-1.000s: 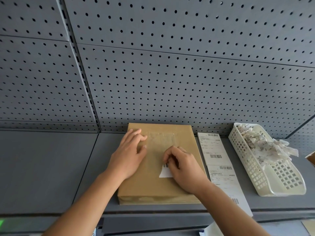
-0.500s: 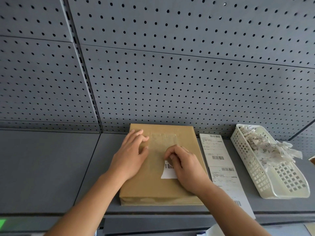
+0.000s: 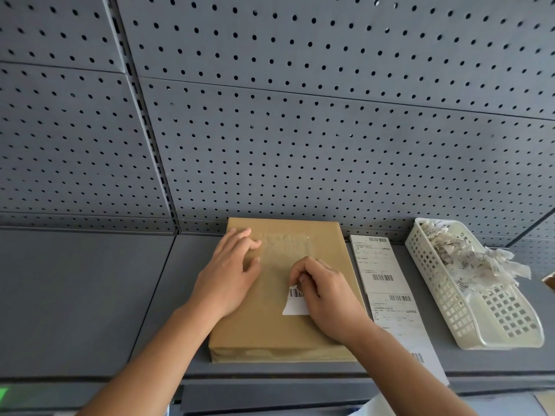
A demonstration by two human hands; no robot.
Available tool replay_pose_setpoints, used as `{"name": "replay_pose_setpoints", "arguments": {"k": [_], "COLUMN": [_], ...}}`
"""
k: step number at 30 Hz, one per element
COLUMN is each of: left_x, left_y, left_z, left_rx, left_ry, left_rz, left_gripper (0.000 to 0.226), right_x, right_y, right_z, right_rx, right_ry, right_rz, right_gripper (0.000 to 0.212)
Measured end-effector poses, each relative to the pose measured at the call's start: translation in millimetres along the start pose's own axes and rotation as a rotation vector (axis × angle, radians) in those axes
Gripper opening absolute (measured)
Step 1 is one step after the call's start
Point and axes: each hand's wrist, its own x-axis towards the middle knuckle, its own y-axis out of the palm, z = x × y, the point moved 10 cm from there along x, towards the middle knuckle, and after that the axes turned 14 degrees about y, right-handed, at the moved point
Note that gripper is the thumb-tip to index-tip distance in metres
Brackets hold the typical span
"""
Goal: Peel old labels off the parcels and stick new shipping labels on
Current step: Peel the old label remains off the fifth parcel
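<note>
A grey pegboard wall [image 3: 300,130] backs the shelf [image 3: 84,295] where the brown cardboard parcel [image 3: 264,334] lies flat. Your right hand [image 3: 327,295] pinches the upper edge of the old barcode label [image 3: 294,304], whose white remnant clings just below the pinch. Your left hand [image 3: 228,277] presses flat, fingers straight, left of the grip. You look mid-peel: pull low and slowly. The strip of new shipping labels [image 3: 381,280] waits right of the grip, with the scrap basket [image 3: 468,340] beyond.

The left forearm [image 3: 150,364] and right forearm [image 3: 405,370] rise from the bottom edge toward mid-frame. The left hand [image 3: 228,277] lies palm down, fingers straight. Just to its right in the frame, the right hand [image 3: 327,298] curls its fingers, pinching a label [image 3: 295,304].
</note>
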Motion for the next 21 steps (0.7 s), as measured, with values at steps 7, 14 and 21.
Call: {"name": "replay_pose_setpoints", "arguments": {"k": [7, 14, 21], "left_x": [0.1, 0.7, 1.2], "left_y": [0.9, 0.5, 0.2], "left_z": [0.5, 1.2, 0.5], "left_rx": [0.005, 0.009, 0.012], "left_ry": [-0.007, -0.012, -0.009], "left_rz": [0.006, 0.007, 0.005], "left_gripper": [0.032, 0.032, 0.033], "right_x": [-0.9, 0.5, -0.6], "right_y": [3.0, 0.1, -4.9], "right_z": [2.2, 0.2, -0.5], "right_rx": [-0.010, 0.009, 0.056], "right_ry": [-0.023, 0.001, 0.004], "right_rz": [0.013, 0.006, -0.007], "right_gripper": [0.029, 0.029, 0.030]}}
